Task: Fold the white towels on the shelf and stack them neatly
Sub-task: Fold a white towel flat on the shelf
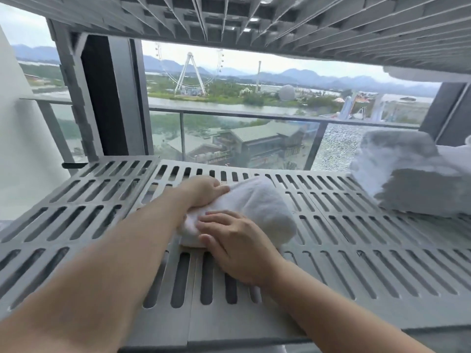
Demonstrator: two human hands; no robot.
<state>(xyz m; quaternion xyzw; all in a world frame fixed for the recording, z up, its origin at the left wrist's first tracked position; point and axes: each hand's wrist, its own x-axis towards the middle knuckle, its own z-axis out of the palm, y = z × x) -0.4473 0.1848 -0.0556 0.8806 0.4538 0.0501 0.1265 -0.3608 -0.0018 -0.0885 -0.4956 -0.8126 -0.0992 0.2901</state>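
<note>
Head view: a small white towel [244, 207] lies bundled at the centre of the frame on the grey slotted shelf [356, 238], its folds loose and rounded rather than flat. The left hand [204, 189] has its fingers curled over the towel's far left edge and grips the cloth there. The right hand [229, 233] rests on the near left part with fingers fairly straight, pressing down, holding nothing. At the right edge of the frame sits a pile of towels [413, 179], well apart from the 1 being worked. An upper shelf [280, 21] fills the top of the frame; behind, a glass railing [229, 138] and a Ferris wheel [190, 70] show.

The step in hand looks like flattening and squaring this towel. To do it well, the 2 hands should draw the edges taut, line up the corners before creasing, and smooth from the fold outward so no air bulges remain. The slots could catch a dragged corner, so lifting beats sliding. Then it can join the pile with edges matched.
</note>
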